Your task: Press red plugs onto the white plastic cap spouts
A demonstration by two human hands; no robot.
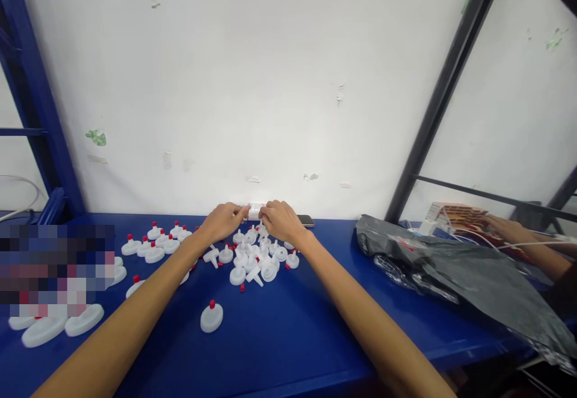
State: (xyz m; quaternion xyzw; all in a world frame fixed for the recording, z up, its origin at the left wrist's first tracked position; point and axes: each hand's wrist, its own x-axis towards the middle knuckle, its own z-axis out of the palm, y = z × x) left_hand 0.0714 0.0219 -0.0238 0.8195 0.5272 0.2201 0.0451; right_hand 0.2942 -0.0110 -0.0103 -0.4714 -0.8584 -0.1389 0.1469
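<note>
At the far edge of the blue table, against the wall, a white tube-shaped object with red print (255, 211) lies sideways between my hands. My left hand (225, 220) has its fingers curled on the left end. The right end is gripped by my right hand (280, 220). What kind of object it is, I cannot make out. Just in front of my hands is a heap of white nozzle caps (252, 254), with small red tips (242, 288) scattered among them. One white cap with its red tip fitted (211, 317) stands alone nearer to me.
Left of my left forearm, several white caps with red tips (154, 252) stand upright. A phone (306, 220) lies right of my right hand. Grey plastic bags (433, 260) cover the table's right side. Farther right, another person's hand (505, 229) is by a brown stack (460, 213).
</note>
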